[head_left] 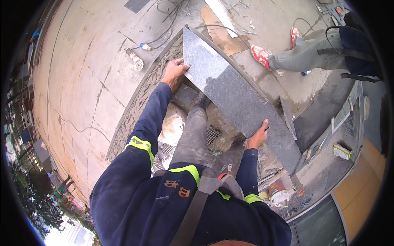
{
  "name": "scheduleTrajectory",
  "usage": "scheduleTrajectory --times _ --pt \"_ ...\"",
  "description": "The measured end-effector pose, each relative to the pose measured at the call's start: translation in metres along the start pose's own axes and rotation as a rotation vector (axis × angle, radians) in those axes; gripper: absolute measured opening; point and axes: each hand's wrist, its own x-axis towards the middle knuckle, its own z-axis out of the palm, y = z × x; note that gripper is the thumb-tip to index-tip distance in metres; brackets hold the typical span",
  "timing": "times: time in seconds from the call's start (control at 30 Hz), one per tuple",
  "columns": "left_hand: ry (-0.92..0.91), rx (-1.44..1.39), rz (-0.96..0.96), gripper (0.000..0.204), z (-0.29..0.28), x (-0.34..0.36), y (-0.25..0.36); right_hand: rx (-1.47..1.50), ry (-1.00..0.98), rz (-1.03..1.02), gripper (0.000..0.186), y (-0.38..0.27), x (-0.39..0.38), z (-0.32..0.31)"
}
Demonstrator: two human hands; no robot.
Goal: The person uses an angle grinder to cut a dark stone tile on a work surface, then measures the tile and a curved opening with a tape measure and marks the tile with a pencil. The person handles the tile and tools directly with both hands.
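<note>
A long grey stone slab [236, 94] with a pointed far end stretches diagonally in front of me, partly wet-looking and darker along its middle. At the slab's left edge, near the far end, my left hand [175, 73] is closed with the fingertips on the stone. My right hand [257, 136] grips the near edge farther down, thumb over the top face; its other fingers are largely hidden. A small dark, thin object [267, 128] shows beside that thumb. Ridged wet mortar [141, 96] covers the curved ledge left of the slab, under my left forearm.
An angle grinder [135, 60] lies on the paving with a cable and blue plug [145, 46]. A person in red-and-white shoes [261, 56] stands at right. A bucket [278, 192] and a sponge-like block [342, 151] sit at lower right. An offcut [287, 117] leans beyond the slab.
</note>
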Motion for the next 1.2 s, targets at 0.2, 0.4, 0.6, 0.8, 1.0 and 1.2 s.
scheduleTrajectory --times 0.2,0.4,0.6,0.8,1.0,1.2 --pt "-0.117 -0.133 -0.054 0.045 -0.006 0.051 0.004 -0.210 0.145 -0.016 0.069 0.006 0.020 0.031" --pt "-0.101 -0.110 -0.091 0.045 -0.003 0.066 0.003 -0.302 0.228 -0.023 0.078 0.007 0.027 0.039" --pt "-0.067 -0.082 -0.131 0.044 0.000 0.058 0.011 -0.301 0.248 -0.021 0.081 -0.002 0.017 0.047" --pt "-0.101 -0.054 -0.171 0.062 -0.006 0.059 0.025 -0.287 0.228 0.013 0.078 -0.004 0.010 0.060" --pt "-0.063 -0.114 -0.205 0.051 -0.007 0.065 0.024 -0.538 0.235 -0.073 0.076 0.013 0.023 0.049" --pt "0.019 -0.126 -0.251 0.040 -0.015 0.094 -0.007 -0.735 0.209 -0.209 0.070 0.009 0.031 0.040"
